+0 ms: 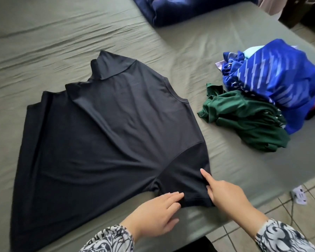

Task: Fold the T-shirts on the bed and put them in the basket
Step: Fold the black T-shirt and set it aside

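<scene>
One black T-shirt [91,135] lies spread flat on a bed [44,42] covered in a wrinkled grey-green sheet. Its hem runs toward the left and near edge of the picture, its collar points away, and one sleeve lies nearest the viewer. The far sleeve appears folded in over the body, though the dark cloth makes the layers hard to separate.

Two hands reach in from the bottom edge, each with a black-and-white patterned sleeve that is cut off by the frame. The left hand [156,213] rests with straight fingers pressing on the lower edge of the near sleeve; its grip is open, holding nothing. Just to its right, the right hand [227,195] touches the outer edge of the same sleeve, with the forefinger stretched out flat on the cloth. Its other fingers tuck at the sleeve edge, and it is not clear whether they pinch the fabric.

Further right, well apart from the black shirt, sits one heap of unfolded clothes. At least two garments can be counted: a green shirt [244,117] in front and a blue patterned shirt [280,73] on top behind it. Bits of pale, red and black cloth peek out, too hidden to identify.

At the top, a dark blue bundle of bedding [180,10] is cut off. Tiled floor [298,210] shows at the lower right.
</scene>
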